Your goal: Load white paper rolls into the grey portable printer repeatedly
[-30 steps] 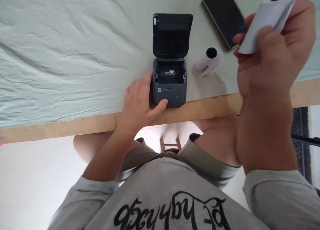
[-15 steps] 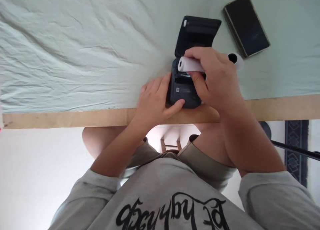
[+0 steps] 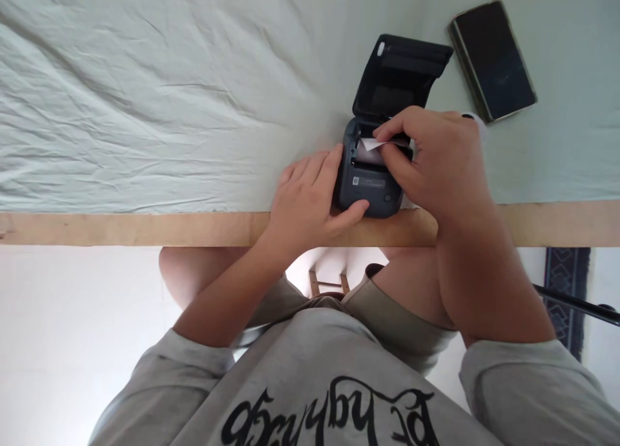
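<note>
A small dark grey label printer (image 3: 369,189) sits at the near edge of the table with its lid (image 3: 401,75) flipped open. My left hand (image 3: 310,201) grips the printer's left side, thumb on its front. My right hand (image 3: 433,165) is curled over the open bay, fingers pinched on a white paper roll (image 3: 371,148) that lies down in the bay; only the roll's left end and a paper tip show.
A black phone (image 3: 494,59) lies face up at the back right. The end of a second white roll (image 3: 477,122) peeks out behind my right hand. The pale green cloth (image 3: 145,97) covers the table; a wooden edge (image 3: 121,228) runs along the front.
My right hand came down from the upper right with the paper roll and lowered it into the printer's open bay. The left hand stayed on the printer.
</note>
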Available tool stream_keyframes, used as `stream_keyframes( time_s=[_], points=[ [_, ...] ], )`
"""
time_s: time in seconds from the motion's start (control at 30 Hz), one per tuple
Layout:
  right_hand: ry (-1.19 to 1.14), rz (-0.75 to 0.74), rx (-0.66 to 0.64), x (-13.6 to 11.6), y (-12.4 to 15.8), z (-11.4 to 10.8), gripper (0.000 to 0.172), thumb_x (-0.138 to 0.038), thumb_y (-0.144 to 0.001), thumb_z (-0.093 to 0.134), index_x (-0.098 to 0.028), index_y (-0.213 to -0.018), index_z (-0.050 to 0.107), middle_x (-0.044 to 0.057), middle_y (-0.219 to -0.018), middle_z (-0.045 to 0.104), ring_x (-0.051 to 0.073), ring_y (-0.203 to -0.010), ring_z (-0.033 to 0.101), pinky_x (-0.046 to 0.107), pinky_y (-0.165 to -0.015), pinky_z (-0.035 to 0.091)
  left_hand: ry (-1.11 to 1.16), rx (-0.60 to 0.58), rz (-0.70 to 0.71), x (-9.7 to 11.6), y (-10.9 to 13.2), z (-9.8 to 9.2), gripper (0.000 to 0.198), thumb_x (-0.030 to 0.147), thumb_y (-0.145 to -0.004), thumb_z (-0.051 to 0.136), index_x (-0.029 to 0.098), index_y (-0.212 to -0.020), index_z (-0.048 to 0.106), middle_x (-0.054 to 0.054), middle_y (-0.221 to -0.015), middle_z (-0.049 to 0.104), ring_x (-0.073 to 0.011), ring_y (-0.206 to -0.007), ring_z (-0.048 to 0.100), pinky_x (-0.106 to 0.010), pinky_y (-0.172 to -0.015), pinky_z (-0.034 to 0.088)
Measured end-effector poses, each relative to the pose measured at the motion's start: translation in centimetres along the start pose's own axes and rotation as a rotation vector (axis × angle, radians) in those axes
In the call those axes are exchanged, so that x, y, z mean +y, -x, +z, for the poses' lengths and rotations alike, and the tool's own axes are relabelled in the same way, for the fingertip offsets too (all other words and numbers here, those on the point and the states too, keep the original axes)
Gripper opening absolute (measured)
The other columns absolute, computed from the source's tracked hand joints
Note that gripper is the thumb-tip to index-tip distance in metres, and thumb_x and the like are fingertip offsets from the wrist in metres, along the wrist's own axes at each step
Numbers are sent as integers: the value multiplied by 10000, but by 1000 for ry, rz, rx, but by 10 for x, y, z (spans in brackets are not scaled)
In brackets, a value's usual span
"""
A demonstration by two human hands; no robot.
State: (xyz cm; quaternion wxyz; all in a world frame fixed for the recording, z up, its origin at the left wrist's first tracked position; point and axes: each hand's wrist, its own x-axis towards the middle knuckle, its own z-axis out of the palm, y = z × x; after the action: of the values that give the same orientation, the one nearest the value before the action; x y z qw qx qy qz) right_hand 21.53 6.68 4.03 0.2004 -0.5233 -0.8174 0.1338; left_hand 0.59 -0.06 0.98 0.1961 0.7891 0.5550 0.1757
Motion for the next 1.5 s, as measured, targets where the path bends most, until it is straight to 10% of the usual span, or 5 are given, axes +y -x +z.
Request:
stream_keyframes(
  time_s=[0.57, 0.9, 1.23, 1.4, 1.5],
  points=[
    [-42, -430, 254, -11, 27, 3, 182, -176, -986, 619, -267, -843, 682, -7, -873, 769, 216, -871, 706, 431, -812, 463, 51, -1, 5, -3, -1, -2, 757, 637, -1032, 503, 104, -1569, 478, -210, -1484, 654, -403, -1363, 608, -516, -1128, 453],
    [-15, -492, 81, -13, 33, -3, 287, -288, -993, 608, -236, -711, 588, 0, -786, 721, 225, -907, 682, 426, -805, 449, 68, 25, -28, -3, -4, -2, 672, 620, -1051, 490, 150, -1531, 501, -202, -1435, 680, -399, -1334, 627, -529, -1120, 465],
    [-233, -88, 464, -15, 31, -12, 118, -183, -938, 594, -259, -1027, 609, 30, -1009, 681, 158, -746, 607, 358, -675, 502, 60, -2, -30, -2, -3, -3, 698, 624, -1029, 498, 180, -1567, 468, -197, -1468, 662, -407, -1368, 610, -524, -1151, 442],
    [-279, 9, 425, -17, 22, -10, 325, -126, -871, 591, -268, -1162, 572, 82, -1311, 636, 273, -1407, 587, 288, -626, 515, 56, -11, -29, -4, -3, -2, 732, 652, -1013, 486, 195, -1583, 452, -200, -1472, 655, -421, -1370, 603, -557, -1150, 444],
    [-295, 65, 294, -15, 17, -10, 424, -109, -901, 582, -278, -1282, 501, 85, -1404, 594, 263, -1470, 557, 272, -659, 547, 60, -8, -24, -4, -2, -2, 733, 653, -1006, 496, 211, -1589, 445, -188, -1470, 660, -415, -1372, 602, -549, -1155, 441]
  ],
)
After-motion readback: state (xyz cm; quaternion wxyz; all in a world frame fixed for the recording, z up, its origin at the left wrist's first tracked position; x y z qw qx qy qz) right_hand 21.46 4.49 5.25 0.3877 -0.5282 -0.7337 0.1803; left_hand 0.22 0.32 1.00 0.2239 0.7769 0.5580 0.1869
